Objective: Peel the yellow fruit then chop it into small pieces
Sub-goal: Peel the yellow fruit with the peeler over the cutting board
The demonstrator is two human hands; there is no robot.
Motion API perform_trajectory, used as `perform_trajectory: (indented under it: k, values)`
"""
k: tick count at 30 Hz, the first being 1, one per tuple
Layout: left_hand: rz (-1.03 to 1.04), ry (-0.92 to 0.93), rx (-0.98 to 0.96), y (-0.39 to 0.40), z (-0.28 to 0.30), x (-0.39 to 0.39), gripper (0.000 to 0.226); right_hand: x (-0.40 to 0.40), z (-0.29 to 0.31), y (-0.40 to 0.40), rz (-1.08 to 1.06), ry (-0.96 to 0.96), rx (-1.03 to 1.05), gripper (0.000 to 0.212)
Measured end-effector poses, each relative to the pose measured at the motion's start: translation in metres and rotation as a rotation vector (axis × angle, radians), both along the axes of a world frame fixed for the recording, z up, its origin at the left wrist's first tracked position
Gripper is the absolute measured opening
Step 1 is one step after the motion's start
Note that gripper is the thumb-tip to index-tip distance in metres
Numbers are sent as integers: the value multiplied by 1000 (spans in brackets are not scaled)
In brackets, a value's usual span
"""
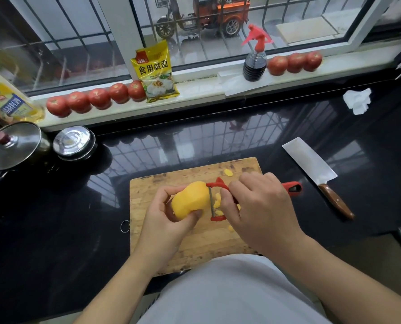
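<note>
Just below the middle of the frame the yellow fruit [190, 201] shows smooth, bright, evenly yellow flesh, with no skin visible on the side facing the camera. The left hand [164, 220] grips it from below and behind, thumb curled over its near end and fingertips wrapped under it, holding it above the wooden cutting board [194, 244]. The right hand [258, 206] is closed round the red peeler [218, 199], whose blade lies against the right end of the fruit; most of the handle is hidden under the fingers, with only its looped tip sticking out to the right. Yellow scraps [228, 173] lie on the board, some hidden behind the hands. Right of the board a cleaver [316, 171] rests on the black counter [54, 230]. Farther back, at the left edge, stand a lidded pot [14, 146], partly cut off, and a round tin [74, 142]. Tomatoes [96, 99], a yellow packet [156, 71] and a spray bottle [255, 57] line the windowsill at the top.
</note>
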State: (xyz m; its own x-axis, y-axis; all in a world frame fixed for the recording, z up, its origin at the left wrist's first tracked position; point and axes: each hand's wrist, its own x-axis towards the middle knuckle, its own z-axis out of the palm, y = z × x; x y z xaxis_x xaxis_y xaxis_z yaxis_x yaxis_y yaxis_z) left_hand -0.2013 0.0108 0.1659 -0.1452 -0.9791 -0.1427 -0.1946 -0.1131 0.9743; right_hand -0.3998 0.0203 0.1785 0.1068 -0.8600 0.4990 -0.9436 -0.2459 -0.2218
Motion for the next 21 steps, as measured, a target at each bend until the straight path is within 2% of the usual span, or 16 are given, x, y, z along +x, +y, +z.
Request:
perform_trajectory:
  k: [9,15,18,21]
  values:
    - [44,-89,-63,4,0,-2,45,11,-7,-5,7,61,30,36]
    - [47,-55,-71,11,-2,2,44,-2,-19,-6,-8,41,117,41]
    - [58,31,-29,12,-4,2,42,-18,-40,-13,-52,114,218,44]
    - [88,174,63,6,-9,1,59,-35,-71,-20,-148,200,408,50]
